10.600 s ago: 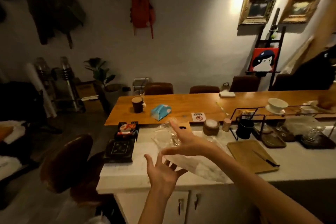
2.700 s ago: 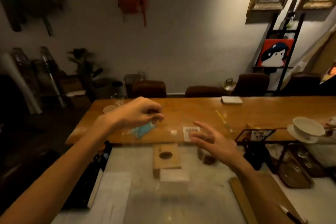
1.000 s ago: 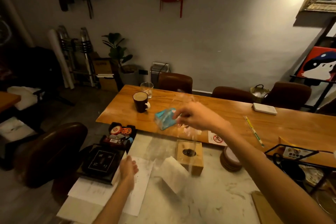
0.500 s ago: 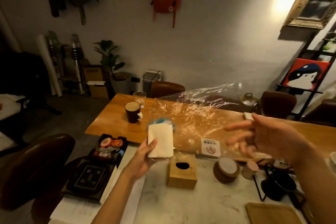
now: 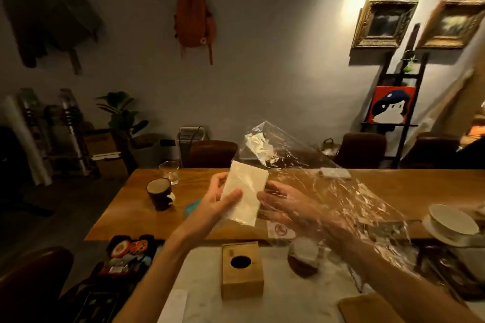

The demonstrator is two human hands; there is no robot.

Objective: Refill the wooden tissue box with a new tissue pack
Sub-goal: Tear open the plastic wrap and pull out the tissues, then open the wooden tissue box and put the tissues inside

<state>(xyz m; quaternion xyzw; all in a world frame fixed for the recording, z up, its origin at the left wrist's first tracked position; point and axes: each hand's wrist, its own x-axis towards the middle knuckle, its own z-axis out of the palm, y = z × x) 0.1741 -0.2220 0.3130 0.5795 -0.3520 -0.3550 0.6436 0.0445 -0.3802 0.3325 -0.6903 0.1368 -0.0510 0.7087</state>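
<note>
My left hand [image 5: 217, 199] holds a white tissue stack [image 5: 245, 193] up in the air, thumb across its front. My right hand [image 5: 286, 204] reaches to the stack's right edge, fingers spread, and is draped in a large clear plastic wrapper [image 5: 341, 191] that billows up and to the right. Whether the right fingers pinch the wrapper I cannot tell. The wooden tissue box [image 5: 241, 273] stands upright on the marble counter below my hands, its round top hole dark and nothing in it that I can see.
A stack of round coasters [image 5: 301, 261] sits right of the box. On the wooden table [image 5: 136, 204] are a dark mug [image 5: 158, 194], a glass [image 5: 169, 172] and a blue packet [image 5: 191, 207]. A cup on a saucer [image 5: 451, 225] is at right; a dark tray [image 5: 126, 257] at left.
My left hand has raised the tissue stack toward the middle. My right hand has come in to the stack's right edge, and the wrapper now hangs over that hand and forearm.
</note>
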